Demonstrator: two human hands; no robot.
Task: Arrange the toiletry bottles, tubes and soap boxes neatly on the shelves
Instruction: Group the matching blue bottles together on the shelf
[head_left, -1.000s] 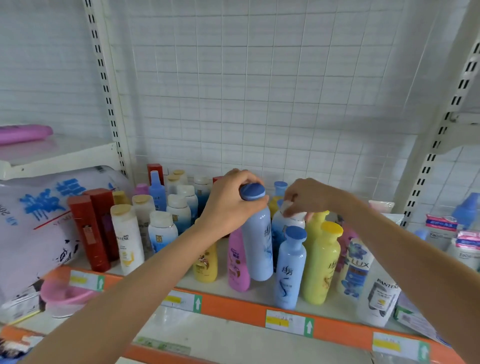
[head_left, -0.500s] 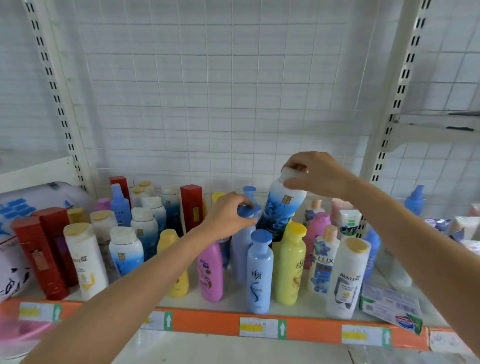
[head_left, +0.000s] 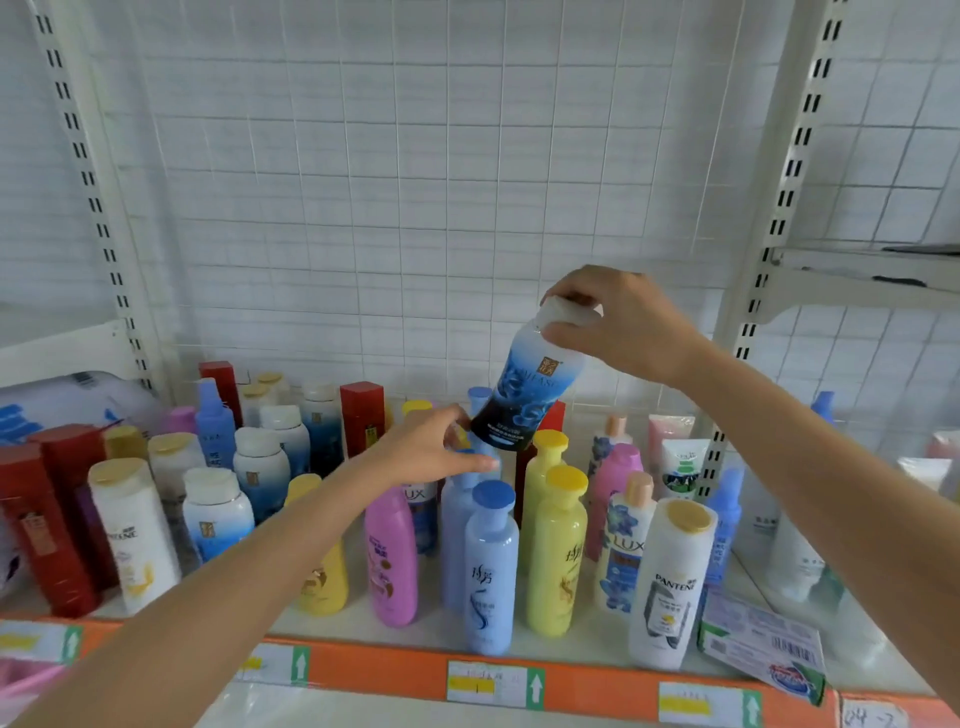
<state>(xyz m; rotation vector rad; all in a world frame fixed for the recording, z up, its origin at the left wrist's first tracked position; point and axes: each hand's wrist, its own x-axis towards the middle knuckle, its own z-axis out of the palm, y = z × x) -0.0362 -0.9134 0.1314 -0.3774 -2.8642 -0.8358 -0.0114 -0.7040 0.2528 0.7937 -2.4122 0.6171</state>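
Above the shelf, right-hand fingers pinch the blue bottle's cap.

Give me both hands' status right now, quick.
Left hand: open, fingers resting on the cap of a pale blue plastic bottle.
Right hand: holding a white-capped blue gradient bottle, lifted and tilted.

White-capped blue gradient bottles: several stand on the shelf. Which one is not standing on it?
The blue gradient bottle that the right hand grips by its white cap. It hangs tilted in the air above the others, which stand upright on the shelf at the left.
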